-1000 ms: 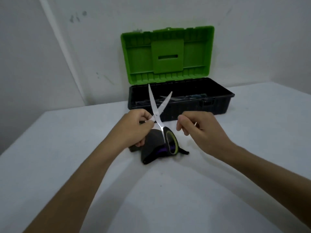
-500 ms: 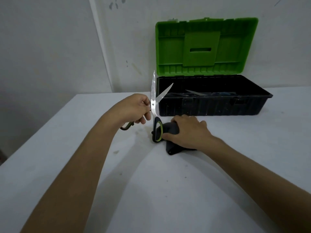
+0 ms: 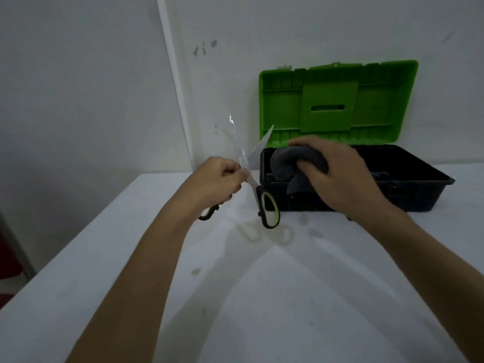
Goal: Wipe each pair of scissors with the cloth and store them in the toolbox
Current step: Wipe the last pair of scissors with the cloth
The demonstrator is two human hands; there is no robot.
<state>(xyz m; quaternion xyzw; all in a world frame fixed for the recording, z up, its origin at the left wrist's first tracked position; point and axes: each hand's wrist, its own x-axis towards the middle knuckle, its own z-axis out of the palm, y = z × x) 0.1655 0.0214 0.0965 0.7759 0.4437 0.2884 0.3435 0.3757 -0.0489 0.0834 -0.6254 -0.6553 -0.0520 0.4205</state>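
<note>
We've lifted the cloth (image 3: 293,158) off the counter (image 3: 235,297); wiping comes next.
Right hand (image 3: 337,174) now grips it, left hand (image 3: 217,182) clamps the open scissors (image 3: 251,176).

Right hand (image 3: 340,174) + cloth (image 3: 296,161) hide toolbox (image 3: 408,184) interior; scissors (image 3: 248,166) blades blurred.

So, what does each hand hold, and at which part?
Left hand grips the open steel scissors near the pivot; right hand clutches the bunched dark grey cloth.

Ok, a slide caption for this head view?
Left hand holds open scissors; right hand lifts cloth before open toolbox.
</note>
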